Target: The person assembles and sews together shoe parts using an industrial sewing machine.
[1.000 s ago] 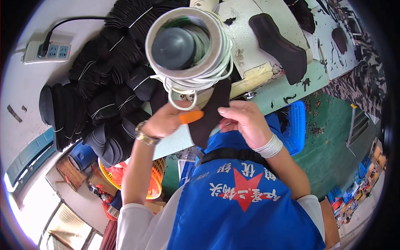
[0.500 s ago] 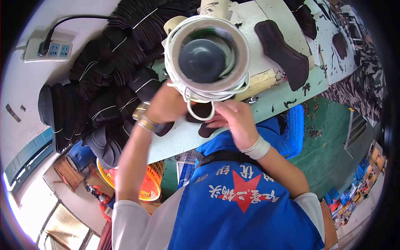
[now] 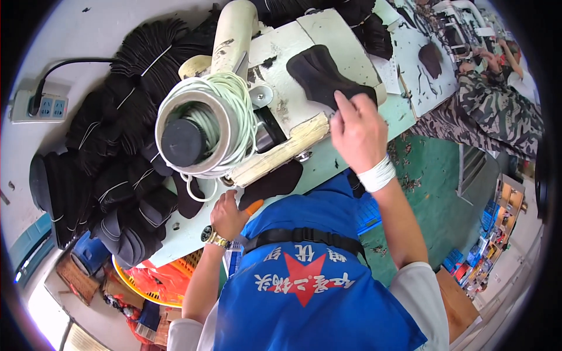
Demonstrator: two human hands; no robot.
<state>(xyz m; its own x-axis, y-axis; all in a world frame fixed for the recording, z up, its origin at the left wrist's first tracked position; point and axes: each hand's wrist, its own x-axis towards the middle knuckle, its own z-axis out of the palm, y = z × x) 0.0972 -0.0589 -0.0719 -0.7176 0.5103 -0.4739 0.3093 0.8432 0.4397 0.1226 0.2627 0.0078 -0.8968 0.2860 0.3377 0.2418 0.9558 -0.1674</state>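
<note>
My right hand [image 3: 362, 133] reaches over the near end of a black, curved, flat padded piece [image 3: 319, 73] on the pale table. Its fingers are stretched out, the tips at that piece. At the table's near edge, my left hand [image 3: 228, 215] has its thumb, which wears an orange cover, spread from the fingers. Right beside it lies a second black piece [image 3: 272, 184], partly hidden under a worn cream bar [image 3: 284, 151]. A third black piece [image 3: 188, 196] lies left of my left hand. Above that hand stands a round holder [image 3: 167, 149] wound with white cord [image 3: 234, 117].
Tied bundles of black pieces [image 3: 111, 187] are heaped along the left. A cream machine arm [image 3: 231, 35] rises behind the cord. Below the table are an orange basket [image 3: 126, 278] and a blue basket [image 3: 369, 213]. Another person in camouflage trousers [image 3: 492, 108] sits far right.
My right hand has moved from below the cord holder to the far right, over the curved black piece. My left hand has come down to the table's near edge. The view has shifted.
</note>
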